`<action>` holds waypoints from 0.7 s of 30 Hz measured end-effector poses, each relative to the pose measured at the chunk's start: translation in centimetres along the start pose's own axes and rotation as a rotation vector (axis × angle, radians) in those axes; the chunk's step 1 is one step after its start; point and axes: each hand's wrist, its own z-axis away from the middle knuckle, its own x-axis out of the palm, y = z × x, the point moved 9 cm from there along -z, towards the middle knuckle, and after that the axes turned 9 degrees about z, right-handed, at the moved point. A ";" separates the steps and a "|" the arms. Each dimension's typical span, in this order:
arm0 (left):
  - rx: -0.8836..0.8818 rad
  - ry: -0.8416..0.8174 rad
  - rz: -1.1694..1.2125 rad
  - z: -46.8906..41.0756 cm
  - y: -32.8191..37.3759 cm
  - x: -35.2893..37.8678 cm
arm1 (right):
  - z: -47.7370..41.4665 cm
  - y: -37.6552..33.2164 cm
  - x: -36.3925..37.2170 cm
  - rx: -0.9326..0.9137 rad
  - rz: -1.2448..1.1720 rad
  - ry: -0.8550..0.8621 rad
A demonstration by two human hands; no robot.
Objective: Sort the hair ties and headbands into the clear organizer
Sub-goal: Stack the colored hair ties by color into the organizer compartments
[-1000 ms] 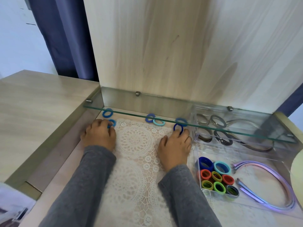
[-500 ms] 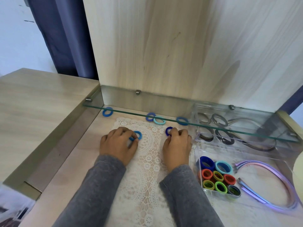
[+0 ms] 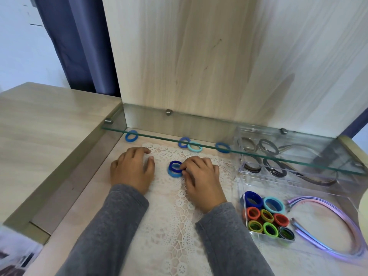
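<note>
Navy tie (image 3: 174,163) now atop light-blue tie (image 3: 171,174), in right hand's (image 3: 201,179) pinch.

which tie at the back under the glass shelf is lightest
The pale turquoise tie, third from left, touching a mid-blue tie; the other three are blue.

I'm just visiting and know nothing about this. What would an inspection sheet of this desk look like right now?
Surface: wooden desk with a lace doily, glass shelf above its back.
Job's things: dark blue hair tie lying over a lighter blue tie; four loose ties under the shelf; clear organizer holding coloured ties, dark ties and purple headbands.
Clutter: blurred paper at lower left.
Grips: left hand rests on the doily, holding nothing; right hand pinches the dark blue hair tie.
Cables: nothing seen.
Surroundings: wood panel, dark curtain.
</note>
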 end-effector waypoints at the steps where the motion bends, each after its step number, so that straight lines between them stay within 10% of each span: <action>1: -0.011 -0.004 0.000 -0.2 -0.2 0.0 | 0.0 -0.1 0.0 -0.013 -0.001 -0.002; 21: 0.073 -0.332 -0.170 0.3 0.3 4.0 | -3.1 4.6 0.8 0.415 0.253 0.026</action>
